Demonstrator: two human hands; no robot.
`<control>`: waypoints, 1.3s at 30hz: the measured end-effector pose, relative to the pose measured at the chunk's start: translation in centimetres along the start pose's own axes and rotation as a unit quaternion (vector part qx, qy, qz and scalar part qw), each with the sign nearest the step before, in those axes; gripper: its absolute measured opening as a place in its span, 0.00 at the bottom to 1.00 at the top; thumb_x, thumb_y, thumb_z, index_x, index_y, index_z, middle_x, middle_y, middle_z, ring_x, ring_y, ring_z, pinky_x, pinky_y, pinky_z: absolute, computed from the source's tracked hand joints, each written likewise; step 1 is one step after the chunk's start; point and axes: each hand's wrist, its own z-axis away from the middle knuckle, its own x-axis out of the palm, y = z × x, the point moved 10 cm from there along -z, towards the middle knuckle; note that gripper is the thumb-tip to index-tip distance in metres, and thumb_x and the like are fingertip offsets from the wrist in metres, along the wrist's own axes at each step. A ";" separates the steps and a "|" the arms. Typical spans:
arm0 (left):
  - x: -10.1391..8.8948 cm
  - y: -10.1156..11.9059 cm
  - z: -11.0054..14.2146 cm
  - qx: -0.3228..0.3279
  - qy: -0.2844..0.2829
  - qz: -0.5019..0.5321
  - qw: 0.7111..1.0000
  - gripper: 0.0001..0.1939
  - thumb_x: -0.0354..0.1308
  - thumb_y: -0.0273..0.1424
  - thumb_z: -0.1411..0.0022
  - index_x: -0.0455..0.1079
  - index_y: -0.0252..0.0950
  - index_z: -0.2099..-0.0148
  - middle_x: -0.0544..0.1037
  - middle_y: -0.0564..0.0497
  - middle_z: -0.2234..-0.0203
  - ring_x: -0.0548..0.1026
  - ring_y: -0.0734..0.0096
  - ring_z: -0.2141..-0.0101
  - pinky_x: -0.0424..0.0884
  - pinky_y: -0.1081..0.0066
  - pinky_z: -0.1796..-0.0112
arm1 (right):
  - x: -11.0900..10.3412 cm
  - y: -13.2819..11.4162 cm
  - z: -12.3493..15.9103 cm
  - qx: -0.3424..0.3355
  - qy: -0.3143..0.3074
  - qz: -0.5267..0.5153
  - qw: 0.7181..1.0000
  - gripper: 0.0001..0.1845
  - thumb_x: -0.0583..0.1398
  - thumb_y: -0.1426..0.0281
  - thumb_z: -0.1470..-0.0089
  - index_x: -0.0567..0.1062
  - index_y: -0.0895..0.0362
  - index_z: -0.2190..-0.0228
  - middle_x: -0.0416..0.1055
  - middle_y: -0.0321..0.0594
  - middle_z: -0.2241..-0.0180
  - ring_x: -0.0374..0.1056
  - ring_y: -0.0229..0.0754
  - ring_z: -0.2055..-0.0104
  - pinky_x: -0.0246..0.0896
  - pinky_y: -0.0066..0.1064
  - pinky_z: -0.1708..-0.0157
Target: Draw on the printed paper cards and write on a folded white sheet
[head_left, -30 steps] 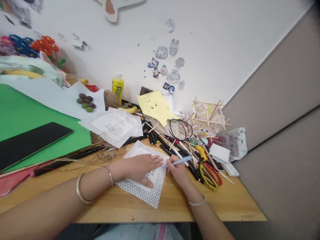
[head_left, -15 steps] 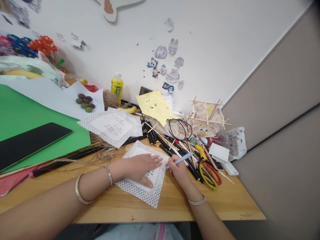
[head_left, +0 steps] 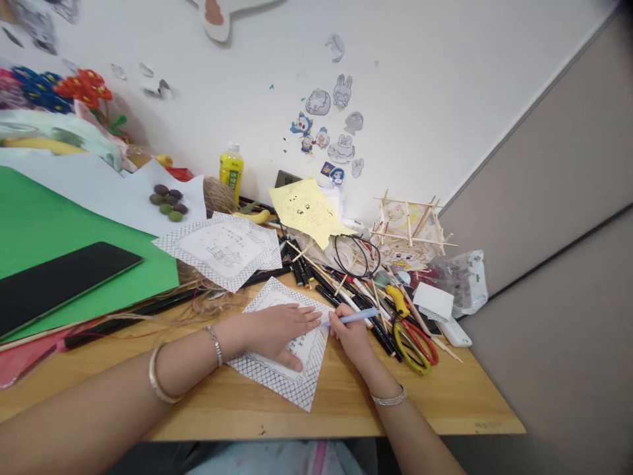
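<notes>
My left hand (head_left: 277,332) lies flat with fingers spread on a sheet of paper (head_left: 302,386) that has a crosshatched border and some small dark writing. Part of the sheet is hidden under that hand. My right hand (head_left: 350,333) pinches a light blue pen (head_left: 357,316), its tip at the sheet's right edge, close to my left fingertips. A second sheet (head_left: 222,249) with a similar border and a line drawing lies beyond my left hand.
Several black markers (head_left: 383,336) and scissors (head_left: 418,349) lie right of my right hand. Behind stand a stick frame (head_left: 408,227), a yellow paper (head_left: 306,208) and a yellow bottle (head_left: 231,170). A black tablet (head_left: 64,280) rests on green paper (head_left: 153,267) at left.
The pen in my right hand has tilted lower, and its tip has shifted slightly left over the sheet's edge. My left hand stays in place.
</notes>
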 end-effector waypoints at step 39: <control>0.1 -0.4 -0.1 0.025 0.026 0.042 0.998 0.45 0.55 0.54 0.42 0.49 0.29 0.33 0.50 0.35 0.36 0.50 0.51 0.36 0.47 0.57 0.39 | -0.8 1.1 0.1 0.025 0.034 -0.040 0.998 0.14 0.54 0.67 0.48 0.60 0.53 0.83 0.55 0.27 0.86 0.54 0.35 0.82 0.50 0.26 0.81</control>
